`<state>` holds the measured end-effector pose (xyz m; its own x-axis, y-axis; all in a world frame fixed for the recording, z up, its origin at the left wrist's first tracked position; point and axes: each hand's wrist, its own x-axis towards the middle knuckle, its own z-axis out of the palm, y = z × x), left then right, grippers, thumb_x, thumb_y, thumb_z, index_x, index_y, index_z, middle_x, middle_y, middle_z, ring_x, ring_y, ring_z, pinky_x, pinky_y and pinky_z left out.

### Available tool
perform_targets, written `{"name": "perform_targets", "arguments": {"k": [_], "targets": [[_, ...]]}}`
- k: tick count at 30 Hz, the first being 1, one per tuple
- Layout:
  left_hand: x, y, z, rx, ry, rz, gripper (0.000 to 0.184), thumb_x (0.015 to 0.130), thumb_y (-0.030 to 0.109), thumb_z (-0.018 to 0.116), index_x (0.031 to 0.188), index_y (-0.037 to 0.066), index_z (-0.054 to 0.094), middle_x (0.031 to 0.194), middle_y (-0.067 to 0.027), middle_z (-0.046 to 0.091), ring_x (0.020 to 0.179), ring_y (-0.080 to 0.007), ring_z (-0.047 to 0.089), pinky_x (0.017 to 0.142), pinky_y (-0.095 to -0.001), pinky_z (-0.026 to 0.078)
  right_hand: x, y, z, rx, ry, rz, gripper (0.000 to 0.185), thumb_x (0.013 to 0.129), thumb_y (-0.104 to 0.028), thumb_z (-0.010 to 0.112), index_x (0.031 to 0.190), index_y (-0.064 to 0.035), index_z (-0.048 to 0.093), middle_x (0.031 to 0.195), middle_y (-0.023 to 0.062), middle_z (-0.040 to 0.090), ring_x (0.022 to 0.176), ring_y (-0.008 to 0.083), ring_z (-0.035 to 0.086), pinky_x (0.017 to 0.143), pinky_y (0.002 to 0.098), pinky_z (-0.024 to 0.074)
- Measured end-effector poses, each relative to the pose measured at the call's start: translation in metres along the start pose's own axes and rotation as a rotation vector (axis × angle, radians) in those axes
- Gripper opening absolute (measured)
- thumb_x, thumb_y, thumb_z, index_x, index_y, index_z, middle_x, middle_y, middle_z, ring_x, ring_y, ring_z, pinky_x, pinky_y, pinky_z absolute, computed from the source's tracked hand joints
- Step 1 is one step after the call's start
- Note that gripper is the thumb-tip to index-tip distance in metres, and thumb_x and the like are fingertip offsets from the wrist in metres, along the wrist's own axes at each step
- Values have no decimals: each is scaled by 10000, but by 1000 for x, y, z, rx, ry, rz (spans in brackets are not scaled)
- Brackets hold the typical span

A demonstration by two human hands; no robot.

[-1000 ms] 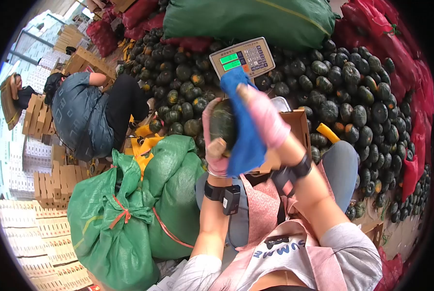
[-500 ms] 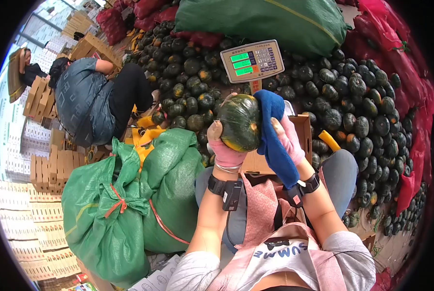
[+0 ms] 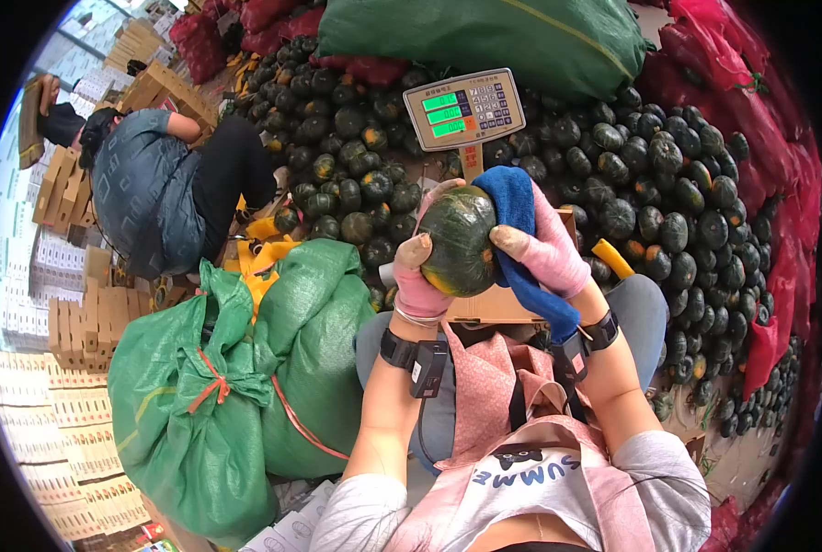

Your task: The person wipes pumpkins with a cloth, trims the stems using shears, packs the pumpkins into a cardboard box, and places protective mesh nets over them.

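Note:
A dark green pumpkin [image 3: 460, 241] with an orange patch underneath is held up in front of me. My left hand [image 3: 420, 281], in a pink fingerless glove, wraps round its left side. In my right hand [image 3: 551, 258], gloved the same way, a blue cloth [image 3: 510, 204] is gripped and pressed to the pumpkin's right side, its end hanging toward my wrist. The right thumb rests against the pumpkin. Just beyond stands a scale display [image 3: 464, 109] with lit green readouts. Below the hands, an open cardboard box [image 3: 494, 308] is partly hidden.
Heaps of dark green pumpkins [image 3: 668, 212] lie ahead and to the right. Tied green sacks [image 3: 190, 414] stand close on my left, with yellow strips [image 3: 262, 267] behind them. A person [image 3: 149, 189] crouches farther left near stacked cartons [image 3: 71, 405]. Red mesh sacks [image 3: 760, 184] line the right.
My right hand has closed in on the pumpkin, bringing the cloth against its side and the thumb onto it. The pumpkin has turned slightly in my left hand.

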<state>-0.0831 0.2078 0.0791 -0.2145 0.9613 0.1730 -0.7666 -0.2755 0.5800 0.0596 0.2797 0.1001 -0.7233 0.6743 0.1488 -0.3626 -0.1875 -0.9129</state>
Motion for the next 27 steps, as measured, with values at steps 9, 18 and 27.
{"name": "perform_targets", "arguments": {"k": [9,18,27], "targets": [[-3,-7,-10,-236,65,-30,764,786,591,489,1275,5,472,1221,-142,559,1098,-271,558,971,-393,427,-5,17,-10,-78,-32,-135,567,912,-182,548,1408,-64,301,1304,56,461,1172,155,451,989,287,356],[0,-2,12,235,100,78,716,724,368,635,1303,31,380,1145,-100,544,1055,-208,547,932,-326,441,2,29,9,-864,301,-417,425,945,-190,468,1314,1,378,1267,211,486,1182,359,476,977,371,373],[2,-17,-10,-27,347,111,463,820,402,533,1104,38,574,1065,-113,619,978,-228,594,899,-368,463,-16,42,31,-880,256,-426,518,938,-223,409,1372,40,304,1431,266,264,1357,435,180,1110,419,174]]}}
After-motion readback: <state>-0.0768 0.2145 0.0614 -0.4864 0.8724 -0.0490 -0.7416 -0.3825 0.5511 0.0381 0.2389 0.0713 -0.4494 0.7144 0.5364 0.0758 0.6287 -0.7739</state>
